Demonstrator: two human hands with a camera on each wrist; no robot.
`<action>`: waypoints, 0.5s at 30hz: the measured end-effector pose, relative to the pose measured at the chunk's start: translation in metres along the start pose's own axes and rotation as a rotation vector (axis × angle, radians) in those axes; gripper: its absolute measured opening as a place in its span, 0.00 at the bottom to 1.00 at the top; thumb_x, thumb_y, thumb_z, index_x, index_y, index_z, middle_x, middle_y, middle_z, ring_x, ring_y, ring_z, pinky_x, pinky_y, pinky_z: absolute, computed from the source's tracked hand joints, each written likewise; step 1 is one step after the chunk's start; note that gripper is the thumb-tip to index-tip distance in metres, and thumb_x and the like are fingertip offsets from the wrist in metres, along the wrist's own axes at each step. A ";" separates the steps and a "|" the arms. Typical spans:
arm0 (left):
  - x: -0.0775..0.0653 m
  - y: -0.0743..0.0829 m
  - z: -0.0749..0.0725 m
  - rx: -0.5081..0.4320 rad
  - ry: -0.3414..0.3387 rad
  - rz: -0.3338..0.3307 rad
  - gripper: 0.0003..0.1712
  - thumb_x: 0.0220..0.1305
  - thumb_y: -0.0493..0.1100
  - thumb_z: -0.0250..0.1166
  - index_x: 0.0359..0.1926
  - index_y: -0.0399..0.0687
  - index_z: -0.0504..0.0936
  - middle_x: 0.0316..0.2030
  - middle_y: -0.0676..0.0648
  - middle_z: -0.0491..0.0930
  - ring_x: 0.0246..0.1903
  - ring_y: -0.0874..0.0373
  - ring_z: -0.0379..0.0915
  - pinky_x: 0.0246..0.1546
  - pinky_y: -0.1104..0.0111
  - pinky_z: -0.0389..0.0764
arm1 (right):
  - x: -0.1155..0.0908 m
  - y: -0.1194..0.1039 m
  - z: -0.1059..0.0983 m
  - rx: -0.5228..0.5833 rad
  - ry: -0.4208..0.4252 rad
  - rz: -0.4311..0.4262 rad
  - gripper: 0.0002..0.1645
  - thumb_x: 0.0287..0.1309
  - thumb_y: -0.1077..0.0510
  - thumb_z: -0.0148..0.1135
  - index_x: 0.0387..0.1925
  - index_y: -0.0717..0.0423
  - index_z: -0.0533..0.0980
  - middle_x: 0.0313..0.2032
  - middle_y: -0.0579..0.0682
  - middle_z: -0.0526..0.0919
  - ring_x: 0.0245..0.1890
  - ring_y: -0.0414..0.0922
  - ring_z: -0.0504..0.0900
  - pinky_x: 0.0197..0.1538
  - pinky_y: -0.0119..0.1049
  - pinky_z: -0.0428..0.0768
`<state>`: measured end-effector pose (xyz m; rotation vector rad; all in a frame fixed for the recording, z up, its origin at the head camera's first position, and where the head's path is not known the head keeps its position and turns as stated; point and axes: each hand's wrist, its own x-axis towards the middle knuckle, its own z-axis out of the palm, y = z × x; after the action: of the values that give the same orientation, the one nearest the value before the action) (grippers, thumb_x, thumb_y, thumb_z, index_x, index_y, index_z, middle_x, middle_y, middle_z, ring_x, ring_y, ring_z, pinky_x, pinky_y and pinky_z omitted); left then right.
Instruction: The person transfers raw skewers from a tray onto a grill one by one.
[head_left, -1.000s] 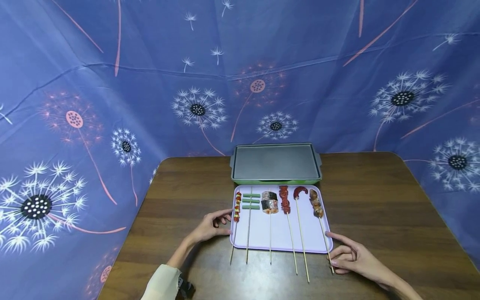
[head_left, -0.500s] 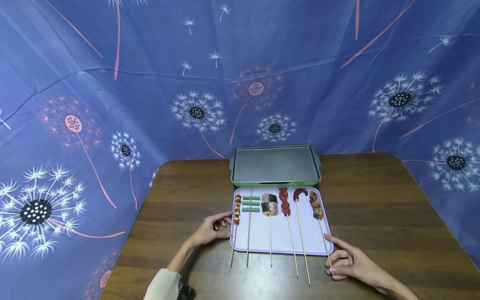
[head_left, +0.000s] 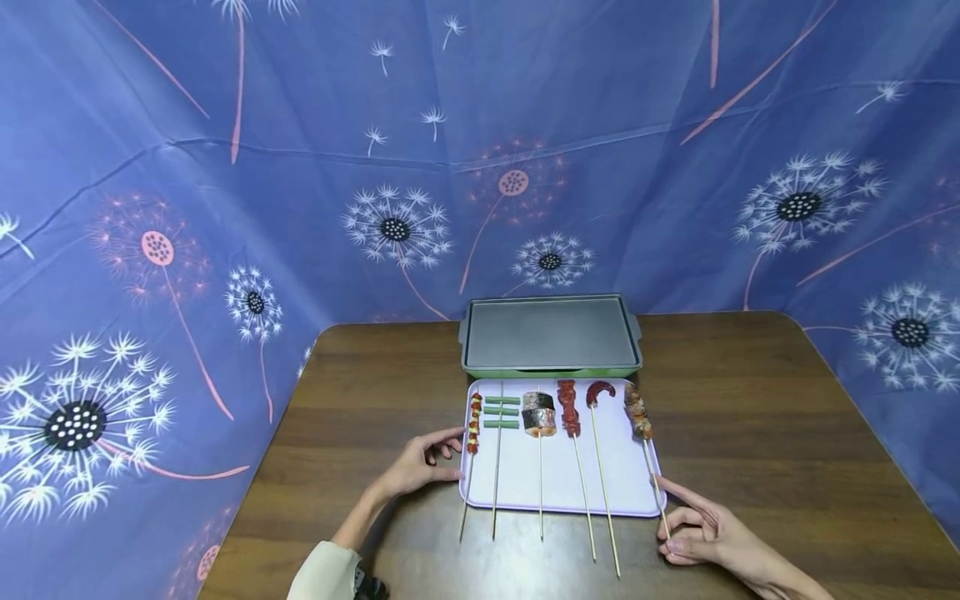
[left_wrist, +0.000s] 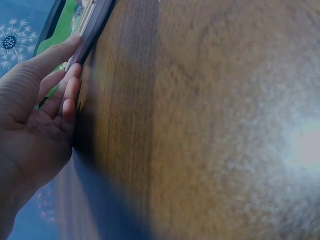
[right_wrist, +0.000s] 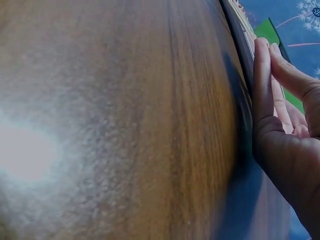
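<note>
A pale lilac tray (head_left: 517,483) holds a row of skewers, their sticks jutting past its near edge. My right hand (head_left: 708,533) pinches the stick of the rightmost skewer, a browned meat skewer (head_left: 637,412), with the index finger reaching along the tray's right edge. At the opposite edge, my left hand (head_left: 416,465) touches the tray with index finger and thumb, beside a thin red-and-yellow skewer (head_left: 473,425). Between them lie a green vegetable skewer (head_left: 501,412), a silver-skinned fish skewer (head_left: 538,414), a red meat skewer (head_left: 568,407) and a curled dark red tentacle skewer (head_left: 601,392).
Behind the tray stands a grill with a flat dark plate (head_left: 547,333), side handles and a green base (head_left: 555,372). The brown wooden table (head_left: 750,417) extends to both sides. A blue dandelion-print cloth (head_left: 637,200) hangs at the back and sides.
The browned meat skewer has turned and shifted slightly right in my right hand, its pieces now near the tray's right edge. My left hand stays at the tray. The head view has tilted slightly upward.
</note>
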<state>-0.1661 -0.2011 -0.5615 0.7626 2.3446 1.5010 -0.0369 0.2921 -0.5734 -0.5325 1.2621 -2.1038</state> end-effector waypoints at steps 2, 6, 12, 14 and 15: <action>0.000 0.001 -0.001 -0.006 -0.001 -0.003 0.38 0.54 0.34 0.77 0.65 0.30 0.75 0.45 0.32 0.83 0.38 0.42 0.74 0.33 0.72 0.69 | -0.001 0.001 0.000 0.003 -0.006 -0.009 0.51 0.68 0.80 0.45 0.80 0.34 0.53 0.53 0.51 0.84 0.53 0.46 0.87 0.55 0.40 0.83; 0.000 0.001 -0.001 -0.018 0.001 0.000 0.38 0.53 0.33 0.77 0.65 0.30 0.75 0.45 0.32 0.83 0.38 0.39 0.73 0.32 0.71 0.69 | -0.004 0.004 0.000 -0.019 -0.026 -0.058 0.52 0.67 0.82 0.44 0.81 0.37 0.51 0.53 0.51 0.84 0.54 0.46 0.87 0.55 0.41 0.82; -0.001 0.002 -0.001 -0.008 -0.002 0.005 0.38 0.54 0.34 0.77 0.65 0.31 0.75 0.45 0.32 0.83 0.38 0.41 0.74 0.33 0.71 0.70 | -0.010 -0.002 -0.005 -0.025 -0.036 -0.103 0.52 0.67 0.83 0.42 0.82 0.39 0.48 0.55 0.52 0.83 0.54 0.47 0.86 0.57 0.42 0.82; 0.001 0.000 -0.001 -0.005 -0.004 0.007 0.38 0.54 0.34 0.77 0.66 0.31 0.75 0.46 0.33 0.83 0.38 0.42 0.74 0.34 0.71 0.70 | -0.011 -0.007 -0.008 -0.023 -0.032 -0.105 0.52 0.67 0.83 0.41 0.81 0.39 0.49 0.55 0.52 0.83 0.55 0.46 0.86 0.57 0.42 0.81; 0.002 0.000 -0.001 -0.002 -0.003 0.010 0.38 0.55 0.34 0.77 0.66 0.31 0.75 0.46 0.33 0.83 0.38 0.42 0.74 0.34 0.71 0.70 | -0.011 -0.010 -0.010 -0.023 -0.029 -0.106 0.52 0.67 0.82 0.41 0.81 0.39 0.49 0.55 0.52 0.83 0.55 0.46 0.86 0.58 0.42 0.81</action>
<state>-0.1685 -0.2007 -0.5612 0.7768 2.3395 1.5052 -0.0378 0.3095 -0.5698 -0.6512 1.2685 -2.1629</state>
